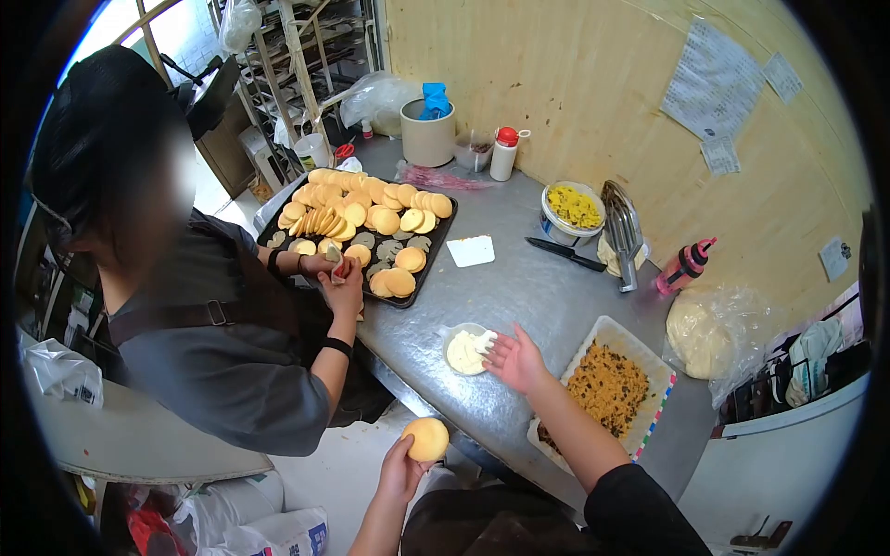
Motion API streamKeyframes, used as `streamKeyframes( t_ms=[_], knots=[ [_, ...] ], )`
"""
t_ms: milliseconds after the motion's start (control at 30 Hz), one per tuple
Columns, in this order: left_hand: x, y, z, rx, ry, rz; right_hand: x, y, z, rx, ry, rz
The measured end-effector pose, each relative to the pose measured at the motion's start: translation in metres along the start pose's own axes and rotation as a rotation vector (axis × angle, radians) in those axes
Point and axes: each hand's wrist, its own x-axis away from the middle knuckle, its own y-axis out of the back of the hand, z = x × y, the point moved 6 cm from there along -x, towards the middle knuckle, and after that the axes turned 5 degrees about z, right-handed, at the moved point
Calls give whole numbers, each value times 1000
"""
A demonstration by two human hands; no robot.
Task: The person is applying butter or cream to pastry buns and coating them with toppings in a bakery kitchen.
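A round golden cake [425, 439] is held in my left hand [401, 469], low in front of me, beyond the table's front edge. My right hand [515, 360] reaches over the table, palm up with fingers spread, and white cream clings to its fingertips. Those fingertips are at the right rim of a small bowl of pale cream [465, 350]. Beside my right forearm lies a white tray [663, 382] filled with an orange-brown crumbly mix with dark bits.
A co-worker [241, 324] stands at the left, hands over a black tray [404, 301] of round cakes. Farther back are a white scraper [471, 251], a black knife [565, 254], a tub of yellow filling [574, 206], metal tongs [627, 236], a pink bottle [684, 267] and bagged dough [702, 332].
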Motion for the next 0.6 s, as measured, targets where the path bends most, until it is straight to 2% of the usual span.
streamKeyframes(
  t_ms=[100,200,267,367,467,600],
  knots=[
    [-6,-15,-4,-48,9,47,41,-19,-5,-37,6,-1],
    [-3,-43,-11,-50,30,122,74,-24,-28,299,248,249],
    [7,-68,-18,-20,51,190,128,-52,-39,797,527,547],
    [22,-94,-22,39,88,310,194,-101,-45,1653,952,742],
    [35,-104,-22,54,97,379,218,-106,-55,1961,1121,748],
    [54,-129,-34,-35,71,371,224,-101,-30,2111,1166,381]
  ],
)
